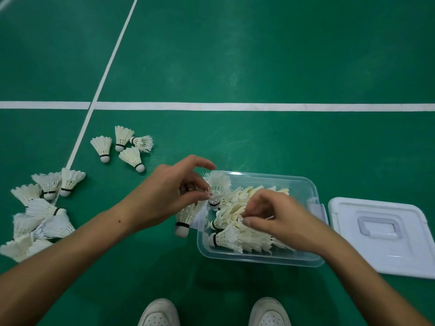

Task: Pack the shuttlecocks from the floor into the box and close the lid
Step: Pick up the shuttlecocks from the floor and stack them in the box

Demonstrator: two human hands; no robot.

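A clear plastic box sits open on the green floor, holding several white shuttlecocks. My left hand hovers at the box's left rim and pinches the feathers of a shuttlecock above the pile; another shuttlecock hangs under that hand, just outside the box. My right hand is over the box, its fingers curled and pinching feathers of the packed shuttlecocks. The white lid lies flat on the floor to the right of the box.
Several loose shuttlecocks lie on the floor left of the box, with a bigger heap at the far left. White court lines cross the floor. My two white shoes stand at the bottom edge.
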